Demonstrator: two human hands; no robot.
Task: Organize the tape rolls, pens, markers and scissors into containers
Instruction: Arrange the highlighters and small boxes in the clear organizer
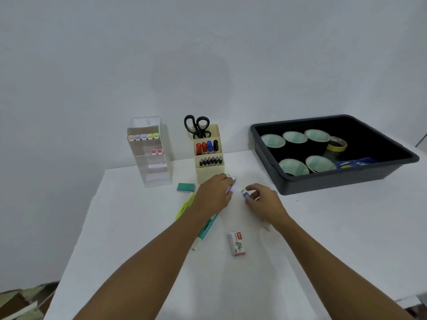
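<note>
My left hand (213,195) grips a purple-and-white marker (231,184) just in front of the cream pen holder (210,172). My right hand (263,202) pinches a small purple marker piece (245,194), apart from the left hand. The holder carries black scissors (197,127), red, blue and black markers (207,146) and several black pens (210,160). A clear organizer (152,155) holds pastel markers (144,136). On the table lie a yellow-green highlighter (184,205) and a teal marker (203,234), partly under my left forearm. The black bin (335,179) holds several tape rolls (294,137).
A teal eraser-like block (186,187) lies left of the holder. A small staples box (236,243) sits between my forearms. A yellow tape roll (337,144) and a blue packet (355,163) are in the bin. The white table (335,239) ends at left near stacked items on the floor (20,301).
</note>
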